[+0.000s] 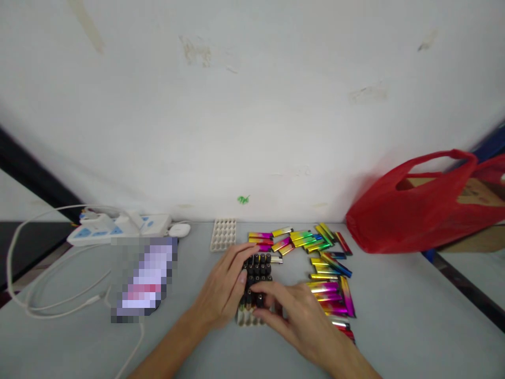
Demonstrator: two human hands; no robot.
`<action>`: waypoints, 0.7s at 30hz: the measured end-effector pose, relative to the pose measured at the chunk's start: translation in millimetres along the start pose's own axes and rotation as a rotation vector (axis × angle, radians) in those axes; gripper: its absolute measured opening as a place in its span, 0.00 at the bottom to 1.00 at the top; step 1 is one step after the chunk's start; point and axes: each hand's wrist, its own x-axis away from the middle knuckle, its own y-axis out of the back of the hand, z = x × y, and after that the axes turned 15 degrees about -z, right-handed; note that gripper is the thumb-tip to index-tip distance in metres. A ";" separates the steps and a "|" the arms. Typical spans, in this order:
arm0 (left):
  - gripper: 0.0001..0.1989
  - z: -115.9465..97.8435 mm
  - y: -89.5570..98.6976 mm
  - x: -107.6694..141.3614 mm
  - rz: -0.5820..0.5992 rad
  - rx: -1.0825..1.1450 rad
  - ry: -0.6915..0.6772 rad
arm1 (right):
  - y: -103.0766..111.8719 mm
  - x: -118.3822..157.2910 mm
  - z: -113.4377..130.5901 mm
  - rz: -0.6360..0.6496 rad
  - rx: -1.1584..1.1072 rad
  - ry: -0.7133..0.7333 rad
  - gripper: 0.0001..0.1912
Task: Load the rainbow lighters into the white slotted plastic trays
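A pale tray with round holes (245, 318) lies in front of me, and several black-topped tubes (257, 269) stand close together in it. My left hand (223, 287) curves around the left and far side of this group, thumb against the tops. From the right, my right hand (294, 316) pinches one black-topped tube (260, 300) between thumb and forefinger, above the near rows. The lower part of that tube is hidden by my fingers. Shiny multicoloured flat tubes (325, 292) lie loose just right of my right hand.
More shiny tubes (302, 239) lie scattered behind the tray. A second holed tray (223, 235) rests near the wall. To the left are a blurred-out phone (144, 279), a power strip (118, 229) and white cables. A red bag (414, 210) with cardboard stands at right.
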 end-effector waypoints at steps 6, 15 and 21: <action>0.25 -1.8 -0.2 1.0 0.018 0.014 0.013 | -1.7 1.0 -3.4 -0.053 0.001 0.039 0.05; 0.35 -5.2 3.0 -3.5 0.080 0.062 -0.025 | 4.9 -8.8 -23.5 -0.363 0.153 -0.124 0.10; 0.38 -8.2 -0.9 -3.3 0.108 -0.004 -0.040 | -3.0 -10.8 -48.5 -0.131 0.470 -0.038 0.24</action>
